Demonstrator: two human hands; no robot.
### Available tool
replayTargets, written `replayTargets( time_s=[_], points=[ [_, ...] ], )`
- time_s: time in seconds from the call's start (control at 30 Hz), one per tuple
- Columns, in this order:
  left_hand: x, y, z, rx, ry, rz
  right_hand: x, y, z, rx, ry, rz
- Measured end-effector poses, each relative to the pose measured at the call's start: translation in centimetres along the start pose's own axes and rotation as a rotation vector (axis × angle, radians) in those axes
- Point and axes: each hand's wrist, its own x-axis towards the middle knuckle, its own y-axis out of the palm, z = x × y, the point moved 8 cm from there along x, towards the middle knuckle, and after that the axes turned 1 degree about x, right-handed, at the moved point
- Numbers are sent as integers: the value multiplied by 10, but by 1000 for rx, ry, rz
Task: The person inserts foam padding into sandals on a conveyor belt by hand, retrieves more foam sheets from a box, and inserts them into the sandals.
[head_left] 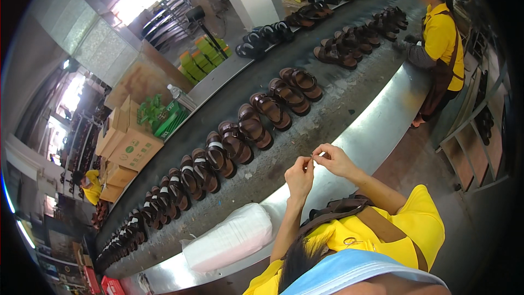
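In the head view, the left hand [299, 176] and the right hand [333, 159] are raised together over the metal rim [376, 131] of the conveyor belt [305, 131]. Their fingertips pinch a small pale piece [316, 155] between them; what it is, I cannot tell. Brown sandals [254, 125] lie in a row on the belt, well apart. A white plastic bag [229, 239] rests near the left forearm.

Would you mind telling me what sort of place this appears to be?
Most likely a footwear factory's assembly line. Rows of brown sandals lie along a long conveyor belt, a co-worker in a yellow shirt stands farther down it, and cardboard boxes are stacked beside it.
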Motion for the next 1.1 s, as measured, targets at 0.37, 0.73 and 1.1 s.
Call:
replayTargets(
  time_s=[0.37,0.73,1.1],
  points=[
    [0,14,-35,251,277,-14,4,-12,-7,20,32,21],
    [7,20,-11,24,-4,-54,0,-24,32,-158,-291,53],
    [17,44,-15,-803,-223,199,10,-43,47,146,-255,220]
  ],
)
